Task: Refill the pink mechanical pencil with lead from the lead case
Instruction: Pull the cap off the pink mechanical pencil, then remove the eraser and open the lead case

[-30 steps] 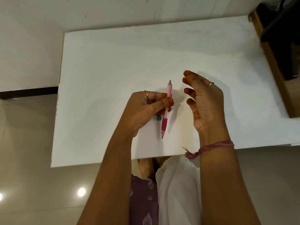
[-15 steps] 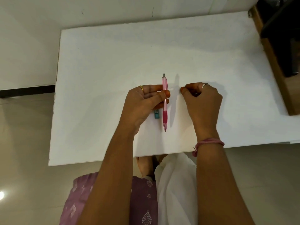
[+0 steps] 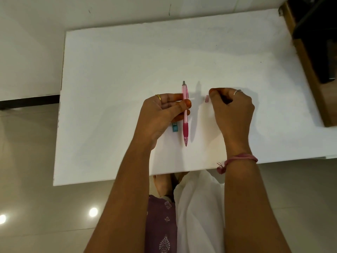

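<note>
My left hand (image 3: 164, 114) grips the pink mechanical pencil (image 3: 185, 114) by the middle of its barrel, just above the white table (image 3: 116, 73). Its grey top end points away from me and its tip points toward me. The teal lead case (image 3: 175, 128) lies on the table, partly hidden under my left palm. My right hand (image 3: 232, 110) rests to the right of the pencil with its fingers curled in. A small pale pink cap (image 3: 207, 98) sits on the table against those fingertips. Blur hides whether the fingers still pinch it.
A wooden shelf unit with dark contents (image 3: 313, 52) stands against the table's right edge. The near table edge (image 3: 127, 177) runs just above my lap and white cloth (image 3: 198, 207). Tiled floor (image 3: 27, 161) lies to the left.
My right hand has dropped from open and raised to curled on the table, then shifted right, showing the small pink cap. The left hand keeps the pencil nearly still.
</note>
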